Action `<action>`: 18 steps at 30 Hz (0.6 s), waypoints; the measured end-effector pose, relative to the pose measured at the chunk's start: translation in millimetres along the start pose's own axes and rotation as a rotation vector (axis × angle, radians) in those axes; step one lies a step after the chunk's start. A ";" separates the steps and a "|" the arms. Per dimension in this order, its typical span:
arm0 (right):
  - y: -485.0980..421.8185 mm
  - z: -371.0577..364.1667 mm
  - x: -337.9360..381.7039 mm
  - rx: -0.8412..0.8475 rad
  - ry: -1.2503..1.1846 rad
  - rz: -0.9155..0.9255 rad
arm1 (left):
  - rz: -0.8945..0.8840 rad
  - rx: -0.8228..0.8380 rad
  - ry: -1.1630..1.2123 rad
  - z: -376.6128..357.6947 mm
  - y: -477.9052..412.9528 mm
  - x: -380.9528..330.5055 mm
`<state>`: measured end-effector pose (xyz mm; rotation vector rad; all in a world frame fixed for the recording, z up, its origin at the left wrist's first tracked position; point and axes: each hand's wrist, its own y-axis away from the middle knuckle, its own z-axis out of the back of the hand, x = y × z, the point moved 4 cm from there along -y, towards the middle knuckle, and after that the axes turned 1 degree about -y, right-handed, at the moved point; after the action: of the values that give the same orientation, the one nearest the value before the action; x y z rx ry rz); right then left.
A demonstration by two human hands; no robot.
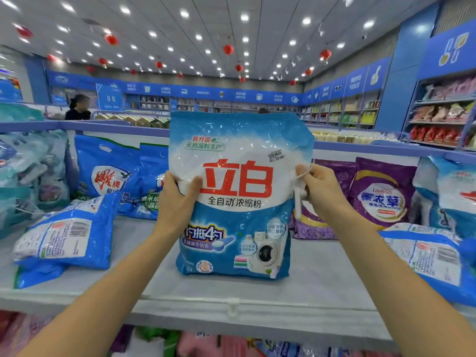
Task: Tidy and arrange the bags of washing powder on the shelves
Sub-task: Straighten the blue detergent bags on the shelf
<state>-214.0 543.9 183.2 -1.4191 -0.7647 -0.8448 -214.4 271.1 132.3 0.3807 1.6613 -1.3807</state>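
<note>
1. Blue-and-white washing powder bag [237, 191] stands upright at centre of the grey shelf [159, 256], printed front facing the person; its base appears to rest on the shelf, so the hands likely steady rather than carry it
2. Left hand [177, 194] is closed on the bag's left edge at 9 o'clock, thumb across the front, fingers [168, 184] wrapped behind: a pinch that keeps the soft bag from slumping
3. Right hand [318, 185] is closed at the bag's right edge at 3 o'clock, on the edge and what looks like a white strap or handle [298, 199]; exact hold hard to make out
4. Both grips sit mid-height, probably to square the bag and turn its label forward
5. At 9 o'clock, a blue bag [64, 235] lies flat, back label up, over another; behind it at 10 o'clock, blue bags [108, 168] stand leaning on the back panel
6. At 3 o'clock, purple bags [381, 194] stand upright just beside the held bag; at 4 o'clock another blue bag [427, 258] lies flat
7. Judgement: a bare patch of shelf surrounds the held bag, so it is likely being set as a front-facing unit; the flat bags remain to be stood up
</note>
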 end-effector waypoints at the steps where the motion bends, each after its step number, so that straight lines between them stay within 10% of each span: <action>1: -0.5 0.9 -1.2 0.004 -0.004 -0.023 | 0.047 0.037 0.066 0.3 -1.3 2.9; 8: 13.3 0.0 -15.4 0.091 -0.316 -0.191 | 0.586 0.541 0.484 2.0 22.3 25.6; 13: 51.7 -19.0 -52.9 0.428 -0.223 -0.480 | 0.532 0.664 0.332 3.5 29.0 24.8; 18: 63.0 -31.9 -59.2 0.069 -0.027 -0.355 | 0.495 0.582 0.311 3.7 27.5 25.6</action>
<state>-191.6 512.8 99.5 -1.2536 -1.0759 -1.0603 -206.7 269.0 95.4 1.3035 1.2375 -1.4386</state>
